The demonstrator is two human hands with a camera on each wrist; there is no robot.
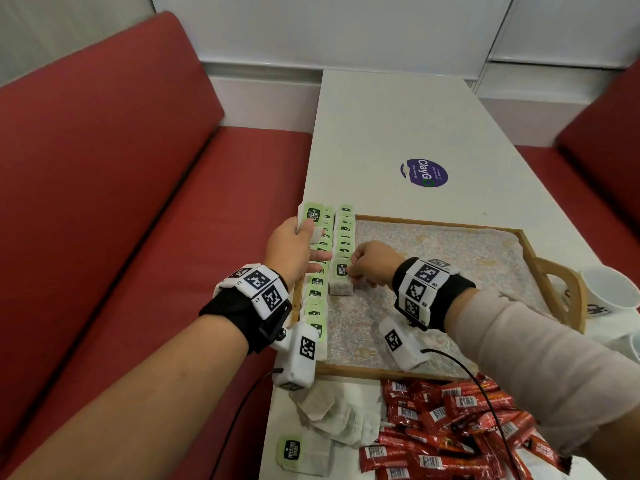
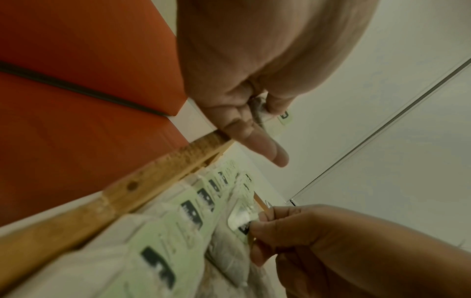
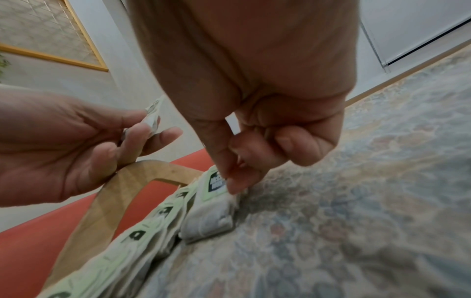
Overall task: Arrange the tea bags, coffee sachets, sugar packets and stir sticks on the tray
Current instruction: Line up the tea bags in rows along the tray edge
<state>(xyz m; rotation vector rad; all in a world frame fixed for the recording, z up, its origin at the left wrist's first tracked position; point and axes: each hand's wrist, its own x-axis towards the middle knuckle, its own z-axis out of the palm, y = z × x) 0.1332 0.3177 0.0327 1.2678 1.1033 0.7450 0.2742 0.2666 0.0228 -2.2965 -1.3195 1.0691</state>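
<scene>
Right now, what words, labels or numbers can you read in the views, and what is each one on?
"McCoy teas": green tag of the tea bag held by the left hand.
"McCoy teas": loose tea bag on the table.
"ClayGo": round purple sticker; its small print is unreadable.
Red sachets: barcodes, text too small.
Cup: dark print, unreadable.
Wrist views: tags blurred.

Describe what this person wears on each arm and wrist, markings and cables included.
Left hand: bare forearm, a black wrist strap carrying white blocks printed with black-and-white square markers, and a white camera housing with its own marker and a thin black cable. Right hand: the same black strap and marker blocks, a white housing, a black cable, plus a pale beige sleeve covering the forearm.
</scene>
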